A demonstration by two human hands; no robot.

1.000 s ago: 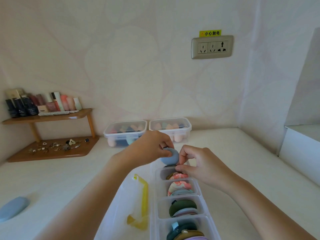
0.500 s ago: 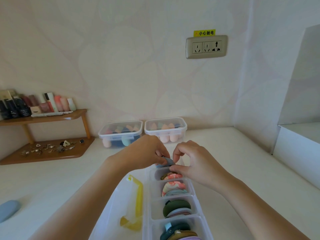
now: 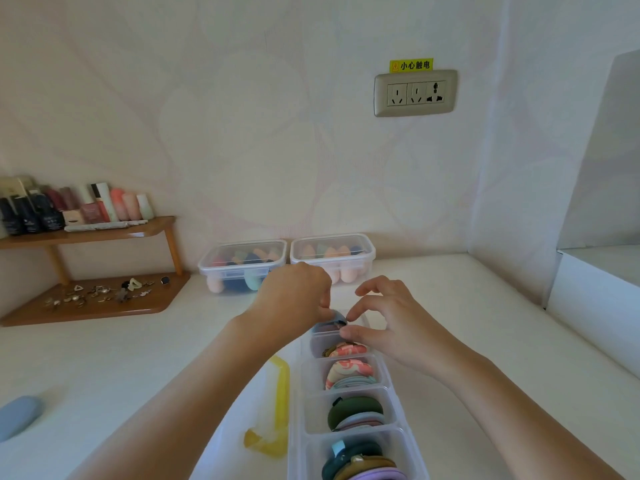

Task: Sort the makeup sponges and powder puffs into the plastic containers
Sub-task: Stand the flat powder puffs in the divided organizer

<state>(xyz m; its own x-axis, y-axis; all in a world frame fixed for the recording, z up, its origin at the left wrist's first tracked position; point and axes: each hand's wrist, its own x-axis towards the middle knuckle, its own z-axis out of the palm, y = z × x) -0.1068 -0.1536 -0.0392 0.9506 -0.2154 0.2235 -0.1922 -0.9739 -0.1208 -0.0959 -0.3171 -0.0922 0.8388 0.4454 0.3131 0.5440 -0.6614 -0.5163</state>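
Head view, 1 frame.

Left hand (image 3: 294,299): fingers curled downward, tips gripping the blue powder puff (image 3: 333,322) from its left side. Right hand (image 3: 393,323): thumb and forefinger pinched on the same puff's right edge, the other 3 fingers arched and loose above it. The puff sat between the 2 hands, tilted, partly inside the far end compartment of the long clear divided container (image 3: 308,375). I could not tell whether it touched the compartment floor.

Under the right wrist and back toward the body, the next 4 compartments held puffs standing on edge: pink marbled puffs (image 3: 348,370) in 2 of them, a dark green puff (image 3: 353,408) in the next, then teal, olive and purple ones (image 3: 363,462) nearest me.

Below the left forearm lay a yellow clip (image 3: 282,386), just beside the container.

Beyond both hands stood 2 lidded sponge boxes (image 3: 242,263), side by side at the wall. Well left of the left arm lay a second blue puff (image 3: 17,415).
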